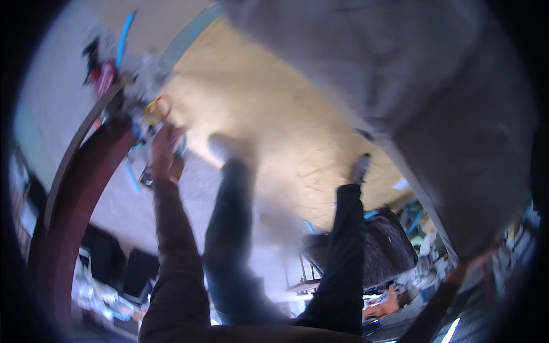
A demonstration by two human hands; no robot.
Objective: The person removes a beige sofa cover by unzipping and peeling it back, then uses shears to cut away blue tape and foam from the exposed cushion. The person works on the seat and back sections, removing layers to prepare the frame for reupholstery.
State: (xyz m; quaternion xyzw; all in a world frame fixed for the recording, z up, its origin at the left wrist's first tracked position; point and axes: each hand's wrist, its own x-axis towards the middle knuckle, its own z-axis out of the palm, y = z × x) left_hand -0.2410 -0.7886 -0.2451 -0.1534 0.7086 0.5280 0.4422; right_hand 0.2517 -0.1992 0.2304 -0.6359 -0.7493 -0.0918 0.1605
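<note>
My left hand (165,152) reaches forward, blurred by motion, just short of a yellow ring-shaped thing (153,112) with an orange-red loop (164,106) beside it. Whether its fingers hold anything is smeared out. At the far right, my right hand (473,264) is against the lower edge of a large grey fabric-like piece (457,131). This piece fills the upper right and has a long straight edge. The right fingers are too blurred to show a grip. Under my legs lies a broad tan board or sheet (286,120).
A dark red beam-like edge (94,166) curves along the left, with small clutter (104,77) at its far end. A dark bag-like bundle (389,248) lies beyond my right leg (343,228). Blue strips (126,37) and mixed scraps (440,260) lie about.
</note>
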